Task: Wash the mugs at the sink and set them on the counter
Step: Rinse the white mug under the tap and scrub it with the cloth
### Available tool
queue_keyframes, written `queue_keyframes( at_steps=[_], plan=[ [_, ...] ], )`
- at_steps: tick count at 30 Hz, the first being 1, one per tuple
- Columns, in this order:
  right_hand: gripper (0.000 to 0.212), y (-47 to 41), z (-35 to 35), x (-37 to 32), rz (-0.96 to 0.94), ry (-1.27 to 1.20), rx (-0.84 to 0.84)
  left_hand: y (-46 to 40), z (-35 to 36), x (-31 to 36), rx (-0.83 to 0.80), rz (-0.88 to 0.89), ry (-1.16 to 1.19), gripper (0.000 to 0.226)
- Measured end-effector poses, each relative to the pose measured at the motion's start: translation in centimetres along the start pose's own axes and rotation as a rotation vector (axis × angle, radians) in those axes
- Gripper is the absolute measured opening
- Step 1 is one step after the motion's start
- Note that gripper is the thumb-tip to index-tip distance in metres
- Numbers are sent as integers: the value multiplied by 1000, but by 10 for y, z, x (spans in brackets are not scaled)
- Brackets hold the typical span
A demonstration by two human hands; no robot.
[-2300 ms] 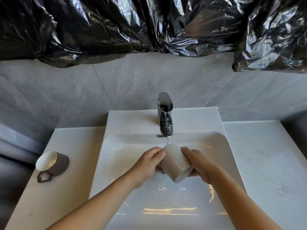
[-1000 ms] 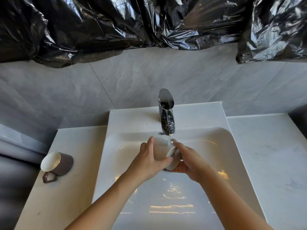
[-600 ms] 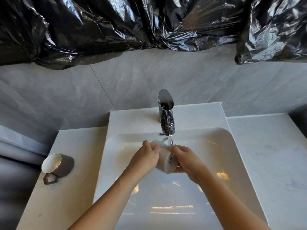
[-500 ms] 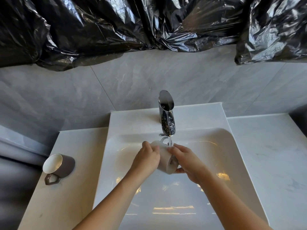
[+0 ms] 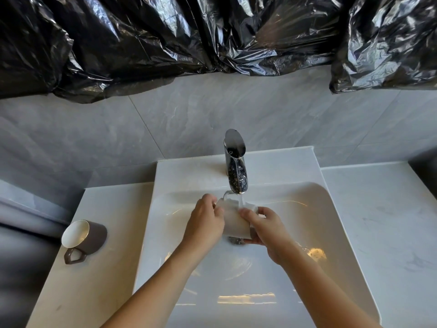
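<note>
White mug (image 5: 233,220) under running faucet (image 5: 236,171), over sink (image 5: 331,233). Left hand (image 5: 205,223) and right hand (image 5: 267,229) both wrapped round it, mid-rinse. Brown mug (image 5: 85,237) on its side on left counter (image 5: 94,292); washed or not, cannot tell. White mug not yet set down.

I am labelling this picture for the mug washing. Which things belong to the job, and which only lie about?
Belong to the job:
white mug, held by left hand and right hand under the water
brown mug, on its side on the counter
faucet, running
sink

Only there:
black plastic sheeting
grey wall tiles
</note>
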State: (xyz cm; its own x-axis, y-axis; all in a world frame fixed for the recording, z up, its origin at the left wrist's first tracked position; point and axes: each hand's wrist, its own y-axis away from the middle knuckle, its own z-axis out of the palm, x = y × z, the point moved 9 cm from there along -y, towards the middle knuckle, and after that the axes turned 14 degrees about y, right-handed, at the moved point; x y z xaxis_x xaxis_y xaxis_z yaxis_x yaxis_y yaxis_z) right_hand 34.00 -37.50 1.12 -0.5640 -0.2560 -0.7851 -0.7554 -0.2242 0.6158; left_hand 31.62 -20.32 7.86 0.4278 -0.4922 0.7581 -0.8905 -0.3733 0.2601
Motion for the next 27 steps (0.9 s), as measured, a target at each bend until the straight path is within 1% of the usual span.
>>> queue_keyframes(
  at_steps=[1, 2, 4, 6, 8, 9, 11, 14, 16, 18, 19, 21, 22, 23, 24, 27],
  plan=[
    [49, 0, -2, -2, -25, 25, 19, -2, -1, 7, 4, 72, -43, 30],
    [58, 1, -3, -4, -57, 56, 23, -4, -1, 14, -11, 119, -52, 34],
    [75, 0, -4, -6, -111, 146, 29, -10, 3, 19, -87, 133, -35, 32],
    [77, 2, -7, -7, -164, 224, 33, -16, 8, 18, -171, 139, -123, 30],
    [74, 3, -12, -5, -188, 258, 34, -17, 12, 24, -209, 206, -196, 25],
    [73, 3, -15, -2, -187, 244, 33, -15, 15, 28, -217, 231, -195, 20],
    [73, 3, -20, 4, -170, 184, 28, -12, 18, 33, -212, 224, -155, 8],
    [72, 3, -31, 9, -158, 126, 29, -9, 26, 44, -193, 214, -174, 7],
    [74, 2, -36, 9, -163, 119, 37, -9, 33, 46, -211, 200, -173, 15],
    [72, 3, -39, 5, -173, 151, 65, -9, 37, 42, -266, 129, -159, 22],
    [70, 4, -39, 2, -194, 183, 88, -10, 38, 37, -299, 82, -120, 20],
    [71, 7, -39, -8, -264, 290, 142, -10, 39, 26, -363, -31, 120, 9],
    [71, 9, -37, -13, -303, 345, 156, -9, 37, 23, -379, -74, 246, 12],
    [69, 10, -34, -17, -338, 389, 158, -8, 34, 20, -386, -101, 318, 17],
    [66, 11, -31, -20, -363, 429, 157, -6, 31, 17, -390, -103, 329, 24],
    [67, 13, -22, -27, -379, 476, 136, -5, 22, 7, -373, -32, 200, 44]
  ],
)
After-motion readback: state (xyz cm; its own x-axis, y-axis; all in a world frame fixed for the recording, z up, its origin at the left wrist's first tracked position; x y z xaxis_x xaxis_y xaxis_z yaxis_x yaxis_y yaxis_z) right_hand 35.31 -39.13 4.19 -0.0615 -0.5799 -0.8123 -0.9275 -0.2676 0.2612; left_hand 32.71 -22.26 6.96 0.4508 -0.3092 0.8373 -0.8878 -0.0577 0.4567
